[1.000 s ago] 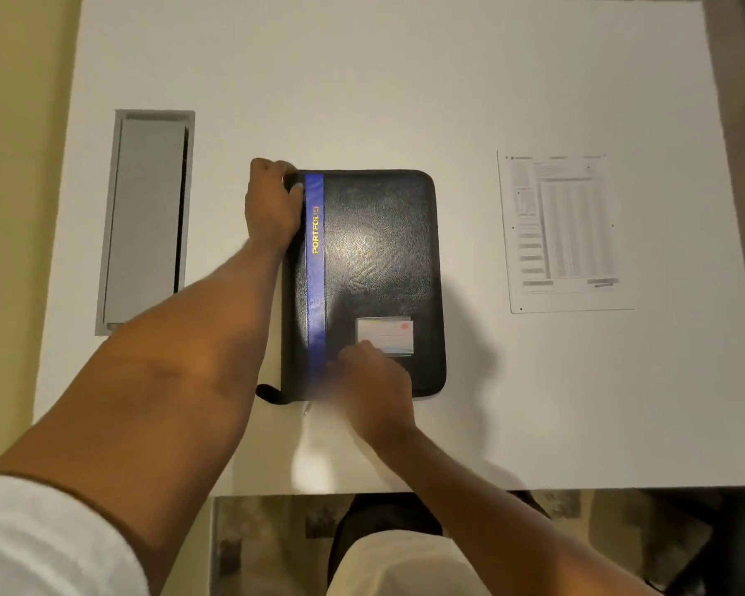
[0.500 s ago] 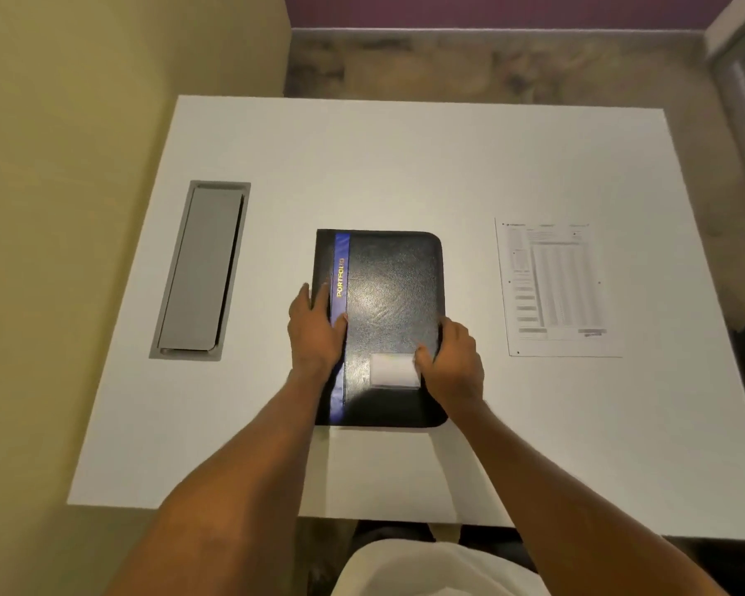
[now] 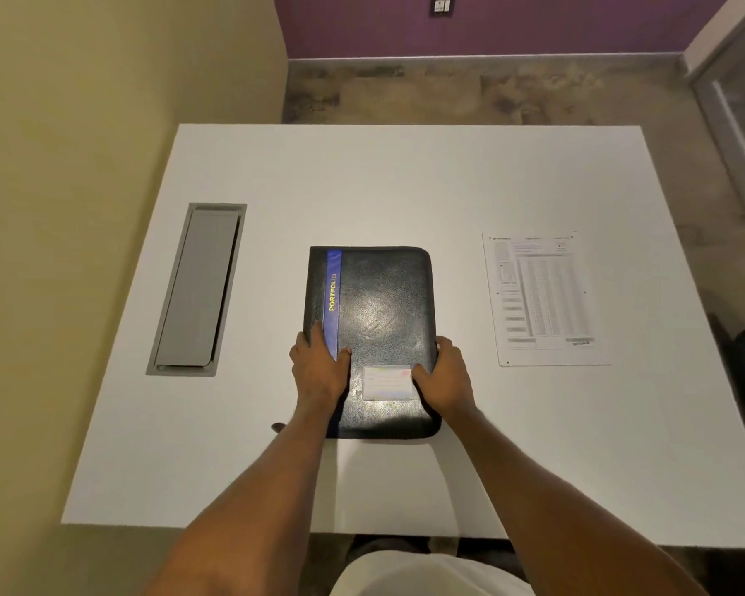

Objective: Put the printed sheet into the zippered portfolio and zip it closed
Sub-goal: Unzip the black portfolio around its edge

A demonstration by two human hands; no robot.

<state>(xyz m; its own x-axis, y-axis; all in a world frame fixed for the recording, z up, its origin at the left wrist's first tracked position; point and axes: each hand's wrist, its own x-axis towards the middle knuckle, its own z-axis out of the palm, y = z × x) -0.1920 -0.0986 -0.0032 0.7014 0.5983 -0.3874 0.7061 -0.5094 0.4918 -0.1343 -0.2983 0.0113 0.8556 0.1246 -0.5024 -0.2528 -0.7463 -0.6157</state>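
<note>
The left hand (image 3: pixel 319 372) covers the lower stretch of the blue stripe on the portfolio (image 3: pixel 383 320), and the forearm behind it hides that near-left corner — only a dark nub (image 3: pixel 278 427) pokes out there, too small to tell what it is. The right hand (image 3: pixel 444 376) hides part of the right edge. Writing on the label (image 3: pixel 387 382) is washed out, the print on the sheet (image 3: pixel 543 294) far too fine to read. Both arms run off the bottom edge.
</note>
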